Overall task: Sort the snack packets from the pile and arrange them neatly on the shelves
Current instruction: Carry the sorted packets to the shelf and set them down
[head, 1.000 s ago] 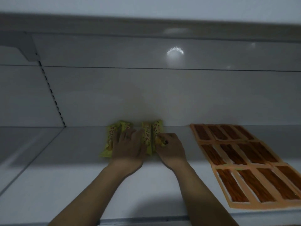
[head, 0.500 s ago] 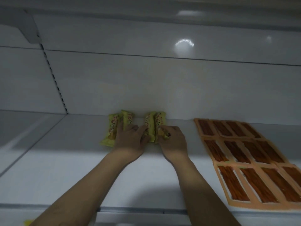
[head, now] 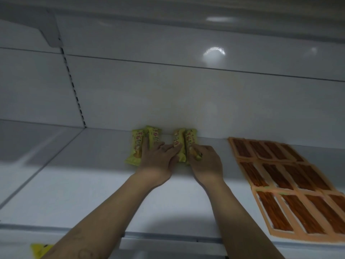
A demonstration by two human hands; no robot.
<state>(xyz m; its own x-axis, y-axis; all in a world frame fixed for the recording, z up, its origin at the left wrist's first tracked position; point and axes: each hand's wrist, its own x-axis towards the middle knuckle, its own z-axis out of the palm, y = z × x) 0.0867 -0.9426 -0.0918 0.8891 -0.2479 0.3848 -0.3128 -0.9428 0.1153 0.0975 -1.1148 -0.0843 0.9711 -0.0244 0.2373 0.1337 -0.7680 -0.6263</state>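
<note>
at the back of the white metal shelf (head: 93,184), from the head view, four yellow-green plastic snack packets (head: 137,144) lie side by side, close to the white back panel (head: 168,94). the left hand (head: 155,161) rests flat on the left pair, its grip wide, fingers straight. the right hand (head: 206,163) curls its grip round the near end of the rightmost packet (head: 190,140), apparently pinching it. orange packets with brown strips (head: 280,176) lie in a grid, well apart to the right. another yellow packet (head: 40,250) shows below the shelf edge.

On the white shelf (head: 93,193) lie four yellow packets (head: 137,144) and, rightward, flat orange packets (head: 280,176).
</note>
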